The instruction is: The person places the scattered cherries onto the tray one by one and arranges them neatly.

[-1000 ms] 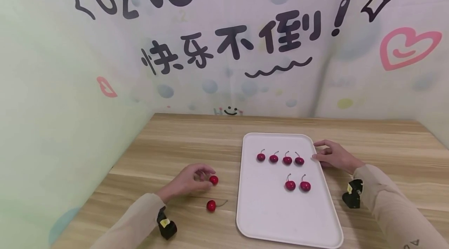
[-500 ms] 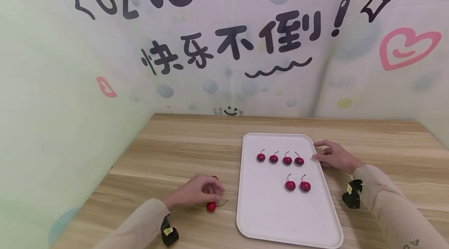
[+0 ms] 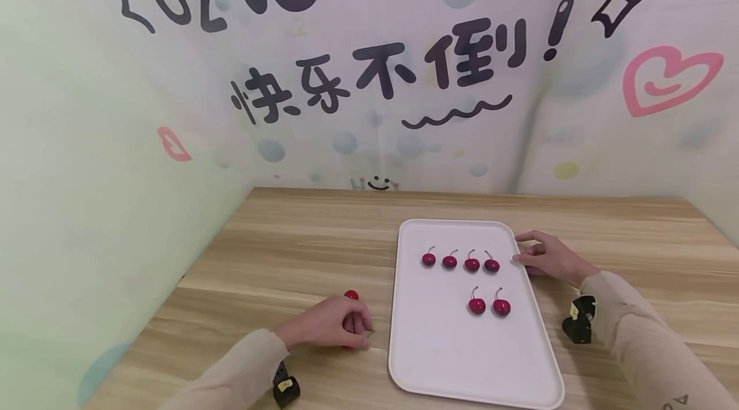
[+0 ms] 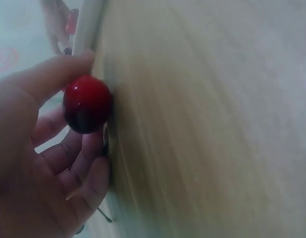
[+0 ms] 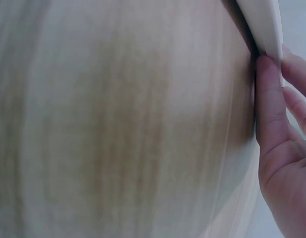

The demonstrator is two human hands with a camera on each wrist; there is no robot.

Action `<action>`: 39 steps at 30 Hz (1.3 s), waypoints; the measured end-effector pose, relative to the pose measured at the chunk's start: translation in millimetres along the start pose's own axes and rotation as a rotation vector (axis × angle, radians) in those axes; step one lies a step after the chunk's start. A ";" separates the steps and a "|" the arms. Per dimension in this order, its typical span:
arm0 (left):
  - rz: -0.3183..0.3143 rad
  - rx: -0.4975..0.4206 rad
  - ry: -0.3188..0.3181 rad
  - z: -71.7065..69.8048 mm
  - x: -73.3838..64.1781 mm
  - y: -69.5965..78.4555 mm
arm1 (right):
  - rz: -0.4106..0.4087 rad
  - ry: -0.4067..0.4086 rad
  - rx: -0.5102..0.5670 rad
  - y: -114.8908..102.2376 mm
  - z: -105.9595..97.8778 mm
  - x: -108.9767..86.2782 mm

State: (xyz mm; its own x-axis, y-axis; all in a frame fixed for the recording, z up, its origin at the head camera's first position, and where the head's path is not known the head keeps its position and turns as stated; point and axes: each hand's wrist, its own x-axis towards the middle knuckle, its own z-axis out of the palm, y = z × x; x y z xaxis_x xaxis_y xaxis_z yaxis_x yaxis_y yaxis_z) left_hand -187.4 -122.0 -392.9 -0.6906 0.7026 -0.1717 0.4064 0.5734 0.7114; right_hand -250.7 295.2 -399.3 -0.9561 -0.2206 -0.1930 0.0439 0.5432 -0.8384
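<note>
Low over the table, my left hand (image 3: 331,325) has its fingers and thumb curled round a red cherry (image 4: 87,105) and its stem. In the head view most of that cherry is hidden behind the hand. Just beyond the knuckles lies another red cherry (image 3: 351,294). My right hand (image 3: 551,259) holds the right rim of a white rectangular tray (image 3: 433,358), one finger (image 5: 271,99) low against the edge and the others higher up. On the tray, several dark red cherries (image 3: 472,264) stand in a back row, with two more cherries (image 3: 501,307) in front at the right.
The wood-grain table (image 3: 312,230) ends at the back against a printed cloth (image 3: 346,128) with large lettering. A pale cloth wall (image 3: 86,217) closes off the left side. Black wrist cameras (image 3: 578,320) sit under both sleeves.
My left hand has moved from the farther loose cherry toward the nearer one and closed round it, uncovering the farther one again. My right hand and the tray stay in place.
</note>
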 end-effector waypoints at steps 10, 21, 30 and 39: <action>-0.001 0.023 0.017 0.7 -0.3 1.5 | -0.003 0.004 -0.017 0.9 0.7 1.1; 0.033 -0.006 0.030 2.1 -1.0 -1.4 | -0.010 0.005 -0.013 0.8 0.9 -0.6; 0.054 0.026 0.042 -0.5 -1.5 -1.0 | 0.002 0.004 -0.017 1.2 0.6 -0.3; 0.042 0.029 0.091 0.4 -3.7 -2.2 | -0.008 0.000 0.012 1.9 0.0 1.0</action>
State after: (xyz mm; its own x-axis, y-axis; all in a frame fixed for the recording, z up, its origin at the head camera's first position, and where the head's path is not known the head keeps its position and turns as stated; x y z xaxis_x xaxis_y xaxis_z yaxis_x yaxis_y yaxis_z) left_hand -185.5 -125.7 -394.2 -0.7234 0.6859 -0.0788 0.4524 0.5571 0.6964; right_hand -251.6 296.0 -401.2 -0.9563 -0.2252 -0.1864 0.0396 0.5320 -0.8458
